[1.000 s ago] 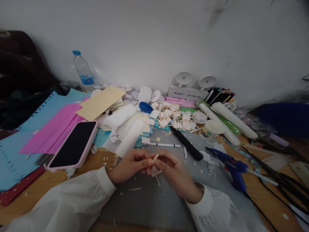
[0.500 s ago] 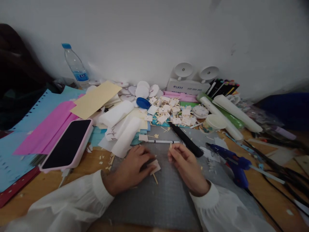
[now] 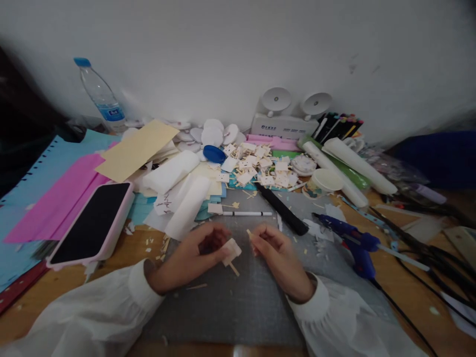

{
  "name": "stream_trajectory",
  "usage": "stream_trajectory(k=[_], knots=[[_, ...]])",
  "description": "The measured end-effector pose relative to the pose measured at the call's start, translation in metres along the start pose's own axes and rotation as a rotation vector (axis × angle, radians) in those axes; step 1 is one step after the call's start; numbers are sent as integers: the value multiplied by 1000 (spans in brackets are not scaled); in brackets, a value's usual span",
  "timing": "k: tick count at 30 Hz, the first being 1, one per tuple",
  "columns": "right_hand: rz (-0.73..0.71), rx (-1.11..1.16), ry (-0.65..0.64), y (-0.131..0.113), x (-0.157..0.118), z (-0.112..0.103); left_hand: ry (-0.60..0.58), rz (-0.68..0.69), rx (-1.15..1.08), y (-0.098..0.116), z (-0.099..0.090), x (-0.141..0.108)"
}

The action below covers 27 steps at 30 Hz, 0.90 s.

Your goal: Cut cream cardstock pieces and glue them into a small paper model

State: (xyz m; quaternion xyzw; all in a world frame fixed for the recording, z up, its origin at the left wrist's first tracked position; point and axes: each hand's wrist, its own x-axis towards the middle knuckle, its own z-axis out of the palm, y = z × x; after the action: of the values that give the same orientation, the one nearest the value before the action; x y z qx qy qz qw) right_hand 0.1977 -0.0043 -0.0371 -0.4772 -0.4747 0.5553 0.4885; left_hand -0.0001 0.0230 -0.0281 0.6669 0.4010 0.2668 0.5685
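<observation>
Between thumb and fingers, my left hand (image 3: 199, 258) grips a small pale square piece (image 3: 232, 249) with a short wooden stick (image 3: 234, 269) jutting from its lower edge. To its right, my right hand (image 3: 280, 258) pinches a thin wooden stick (image 3: 250, 233), its tip pointing up and left. The hands are apart, over the grey mat (image 3: 223, 317). Beyond them lie a white pen (image 3: 247, 213) and another pale square (image 3: 214, 208) on a stick. A heap of similar small squares with sticks (image 3: 253, 163) sits farther back.
A phone (image 3: 91, 223), coloured papers (image 3: 55, 198) and a water bottle (image 3: 102, 99) are at left. White rolls (image 3: 178, 173) and a black-handled tool (image 3: 284, 210) lie beyond the hands. At right are a blue glue gun (image 3: 349, 238), a cup (image 3: 323, 182) and dark cables (image 3: 405, 317).
My left hand has lifted the square piece off the mat. My right hand has turned slightly with its stick, which now shows more clearly. The whole view has shifted a little.
</observation>
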Motion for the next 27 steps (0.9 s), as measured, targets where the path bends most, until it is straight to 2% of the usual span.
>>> stream_trajectory(k=[4, 9, 27], knots=[[40, 0, -124, -1, -3, 0, -108, -76, -254, -2, -9, 5], [90, -42, -217, -1, -4, 3, -168, -73, -338, -5, -14, 8], [144, -176, -235, 1, -2, 8, -197, -58, -369, -5, -12, 6]])
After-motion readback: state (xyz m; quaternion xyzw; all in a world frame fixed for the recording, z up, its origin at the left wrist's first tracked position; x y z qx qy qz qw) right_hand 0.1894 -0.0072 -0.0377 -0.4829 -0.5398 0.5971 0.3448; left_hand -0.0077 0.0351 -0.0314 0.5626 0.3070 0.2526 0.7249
